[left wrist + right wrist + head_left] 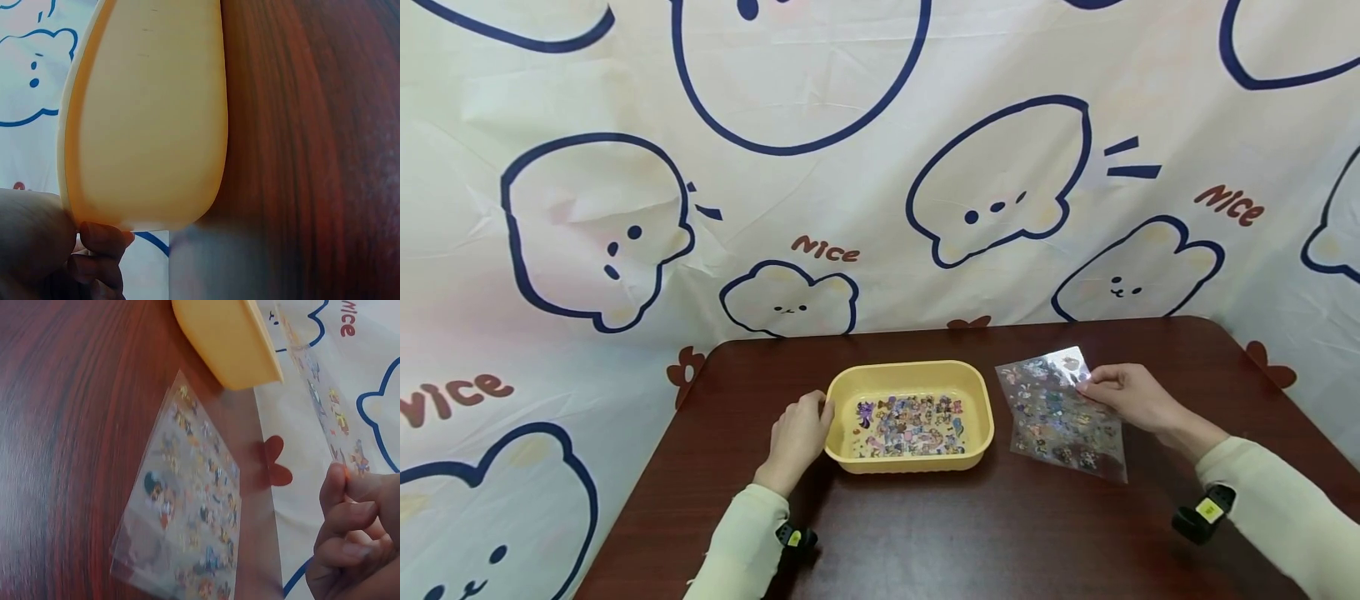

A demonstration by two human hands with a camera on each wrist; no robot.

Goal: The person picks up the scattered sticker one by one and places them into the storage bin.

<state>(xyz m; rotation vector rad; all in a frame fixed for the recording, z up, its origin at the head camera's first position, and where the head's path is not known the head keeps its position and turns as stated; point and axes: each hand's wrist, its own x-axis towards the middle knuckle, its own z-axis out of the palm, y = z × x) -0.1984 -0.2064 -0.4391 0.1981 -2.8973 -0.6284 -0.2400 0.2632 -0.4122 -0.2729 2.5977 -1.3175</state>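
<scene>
A yellow basin [985, 429] stands on the table, with colourful sticker sheets [913, 427] lying inside it. My left hand [797, 437] grips the basin's left rim, thumb and curled fingers at its end wall, as the left wrist view shows of the basin [150, 125] and hand [75, 250]. To the right of the basin, my right hand [1131, 396] pinches a clear sticker sheet [1052, 408] by its edge. In the right wrist view the pinched sheet [331, 406] is raised above the table by the hand [356, 537], and other clear sheets [187, 500] lie on the table.
The dark brown table [925, 533] reaches back to a white cloth [880, 200] printed with blue cartoon outlines and red lettering. Black devices are strapped at both wrists, over light sleeves [1285, 500].
</scene>
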